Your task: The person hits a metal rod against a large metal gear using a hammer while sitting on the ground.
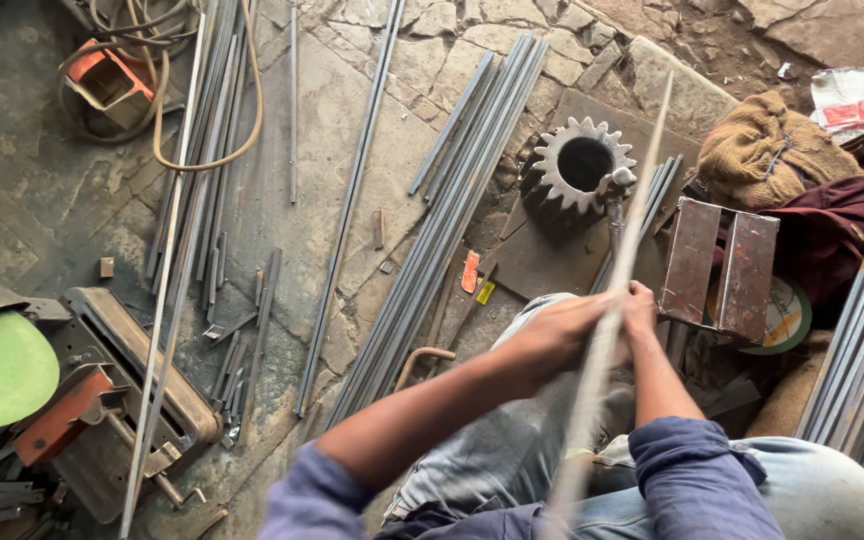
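Both hands (597, 325) grip the upright metal rod (642, 190).

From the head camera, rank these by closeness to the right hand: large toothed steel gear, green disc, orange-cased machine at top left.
1. Large toothed steel gear, just above the right hand.
2. Orange-cased machine, far upper left.
3. Green disc, far left edge.

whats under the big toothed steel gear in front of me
The large grey toothed steel gear sits on a flat dark metal plate laid on the stone floor. Its centre hole shows only darkness; what lies directly beneath its body is covered.
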